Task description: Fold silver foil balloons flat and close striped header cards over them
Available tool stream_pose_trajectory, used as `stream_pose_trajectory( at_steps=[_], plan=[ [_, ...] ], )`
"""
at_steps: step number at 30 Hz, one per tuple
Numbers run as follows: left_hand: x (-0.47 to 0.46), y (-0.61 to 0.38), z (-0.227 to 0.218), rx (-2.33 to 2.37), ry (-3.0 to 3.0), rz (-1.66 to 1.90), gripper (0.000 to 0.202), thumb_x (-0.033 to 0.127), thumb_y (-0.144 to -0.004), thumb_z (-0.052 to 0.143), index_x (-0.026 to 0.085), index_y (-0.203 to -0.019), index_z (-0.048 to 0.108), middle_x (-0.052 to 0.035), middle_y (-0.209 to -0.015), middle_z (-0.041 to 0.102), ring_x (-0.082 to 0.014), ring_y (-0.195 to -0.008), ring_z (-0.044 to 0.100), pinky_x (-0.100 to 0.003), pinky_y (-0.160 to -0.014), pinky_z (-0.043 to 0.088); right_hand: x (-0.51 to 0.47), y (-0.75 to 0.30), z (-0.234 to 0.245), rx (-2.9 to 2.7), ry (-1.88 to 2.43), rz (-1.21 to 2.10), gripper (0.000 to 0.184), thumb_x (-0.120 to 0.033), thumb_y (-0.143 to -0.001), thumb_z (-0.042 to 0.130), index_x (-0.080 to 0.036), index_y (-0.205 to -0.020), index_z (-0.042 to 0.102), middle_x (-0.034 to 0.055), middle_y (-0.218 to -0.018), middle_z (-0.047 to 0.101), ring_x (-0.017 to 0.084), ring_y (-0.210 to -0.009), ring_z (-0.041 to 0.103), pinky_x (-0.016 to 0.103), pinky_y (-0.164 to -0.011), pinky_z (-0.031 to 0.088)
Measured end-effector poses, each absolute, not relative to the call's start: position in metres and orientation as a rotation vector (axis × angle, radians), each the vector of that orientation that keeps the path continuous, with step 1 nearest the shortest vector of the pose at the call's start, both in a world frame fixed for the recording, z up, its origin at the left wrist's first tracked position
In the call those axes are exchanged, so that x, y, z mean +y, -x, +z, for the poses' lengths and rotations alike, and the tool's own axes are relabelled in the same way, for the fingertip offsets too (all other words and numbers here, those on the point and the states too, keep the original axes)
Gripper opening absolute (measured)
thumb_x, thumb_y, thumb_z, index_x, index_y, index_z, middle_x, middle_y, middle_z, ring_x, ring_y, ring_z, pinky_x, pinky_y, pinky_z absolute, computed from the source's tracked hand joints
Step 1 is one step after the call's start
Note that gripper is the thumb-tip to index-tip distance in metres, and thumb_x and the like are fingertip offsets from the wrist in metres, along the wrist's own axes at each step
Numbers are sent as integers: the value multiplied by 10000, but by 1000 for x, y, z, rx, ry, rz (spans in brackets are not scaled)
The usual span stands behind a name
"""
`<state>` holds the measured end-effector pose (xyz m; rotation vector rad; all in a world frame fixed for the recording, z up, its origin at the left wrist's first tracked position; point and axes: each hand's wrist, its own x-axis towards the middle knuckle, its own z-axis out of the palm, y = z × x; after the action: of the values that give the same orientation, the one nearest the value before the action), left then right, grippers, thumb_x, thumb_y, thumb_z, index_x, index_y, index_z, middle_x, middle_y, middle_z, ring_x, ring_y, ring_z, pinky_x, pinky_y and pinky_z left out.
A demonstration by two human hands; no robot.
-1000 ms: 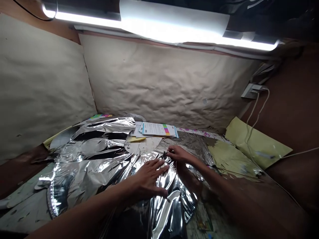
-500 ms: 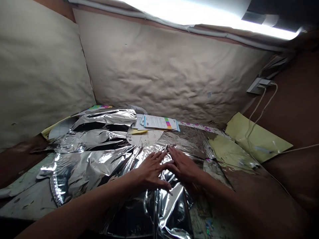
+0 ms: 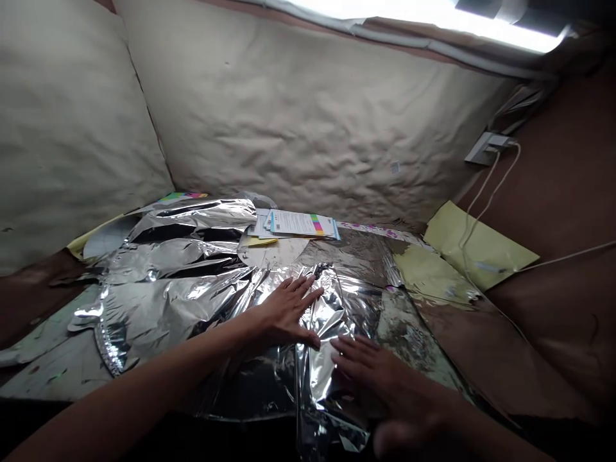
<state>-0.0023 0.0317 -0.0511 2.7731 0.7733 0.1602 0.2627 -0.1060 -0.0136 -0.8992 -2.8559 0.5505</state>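
Observation:
A large crumpled silver foil balloon (image 3: 192, 295) lies flat over the work surface. My left hand (image 3: 283, 311) rests palm down on its middle, fingers stretched out and apart. My right hand (image 3: 373, 372) lies flat on the foil nearer to me, at the lower right, fingers extended and holding nothing. The two hands are a short way apart, with a raised fold of foil (image 3: 317, 321) between them.
A stack of printed cards with coloured stripes (image 3: 298, 224) lies at the back by the paper-covered wall. Yellow paper sheets (image 3: 476, 247) sit at the right. White cables (image 3: 486, 205) hang from a wall socket (image 3: 484, 149). A strip light (image 3: 433, 19) glows overhead.
My right hand slid from the far edge of the foil back toward me, opening from a pinch to flat. The left hand stayed pressed on the foil. The view tilted down.

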Motion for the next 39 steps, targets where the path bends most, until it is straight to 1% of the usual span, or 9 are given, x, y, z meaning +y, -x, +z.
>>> stream_pose_trajectory(
  at_steps=[7, 14, 17, 20, 23, 25, 28, 31, 39],
  plan=[
    [25, -4, -44, 720, -2802, 95, 1112, 818, -701, 573, 262, -1563, 145, -182, -1620, 83, -454, -1465, 99, -695, -1106, 0, -141, -237, -40, -2754, 872, 104, 503, -178, -980, 487, -204, -1476, 408, 82, -1466, 508, 224, -1398, 409, 396, -1160, 332],
    [29, -3, -44, 610, -2771, 100, 1029, 770, -751, 580, 320, -1561, 132, -161, -1629, 48, -476, -1459, 93, -719, -1088, 15, -125, -233, -38, -2130, 1118, 874, 258, -333, -952, 560, -204, -1126, 699, 63, -1076, 747, 229, -976, 695, 325, -896, 523],
    [23, 5, -31, 601, -2666, 242, 705, 613, -920, 474, 301, -1525, 289, -129, -1584, 292, -388, -1447, 229, -618, -1140, 76, -103, -230, -31, -1643, 1343, 1130, 308, -454, -877, 628, -172, -957, 722, 52, -869, 733, 224, -792, 659, 325, -740, 511],
    [9, 14, -13, 726, -2300, 405, 514, 465, -1015, 320, 292, -1498, 345, -86, -1280, 620, -263, -1177, 549, -433, -1031, 359, -81, -223, -27, -1360, 1348, 1389, 357, -503, -777, 710, -149, -817, 686, 18, -724, 667, 180, -678, 587, 305, -669, 464],
    [-7, 15, -4, 743, -1937, 336, 783, 510, -902, 572, 286, -1549, 192, -20, -996, 684, -195, -865, 619, -306, -790, 457, -70, -219, -22, -1287, 1291, 1517, 349, -482, -764, 724, -141, -807, 665, 8, -726, 649, 151, -654, 550, 285, -649, 432],
    [-14, 10, -8, 761, -1796, 318, 923, 460, -749, 757, 257, -1517, 288, -3, -936, 676, -177, -799, 610, -266, -717, 450, -70, -221, -20, -1313, 1306, 1490, 330, -461, -761, 732, -140, -776, 657, 2, -706, 638, 141, -639, 532, 275, -633, 416],
    [-19, 3, -16, 794, -1700, 295, 433, 386, -746, 732, 158, -1111, 681, -11, -824, 665, -160, -730, 589, -230, -643, 423, -79, -231, -23, -1333, 1380, 1425, 315, -450, -748, 753, -149, -768, 660, 3, -707, 642, 155, -666, 551, 280, -645, 431],
    [-22, 6, -15, 758, -1730, 284, 240, 356, -832, 618, 136, -809, 711, 6, -706, 614, -130, -661, 534, -212, -604, 388, -89, -243, -29, -1344, 1372, 1515, 384, -420, -685, 817, -175, -947, 681, 29, -883, 700, 213, -821, 625, 316, -734, 489],
    [-44, 15, -18, 850, -1778, 433, 313, 375, -895, 562, 174, -1130, 610, -16, -830, 647, -157, -725, 563, -241, -618, 423, -76, -233, -22, -1348, 1252, 1608, 411, -430, -750, 756, -152, -1037, 660, 57, -942, 719, 251, -886, 661, 375, -810, 512]
  ],
)
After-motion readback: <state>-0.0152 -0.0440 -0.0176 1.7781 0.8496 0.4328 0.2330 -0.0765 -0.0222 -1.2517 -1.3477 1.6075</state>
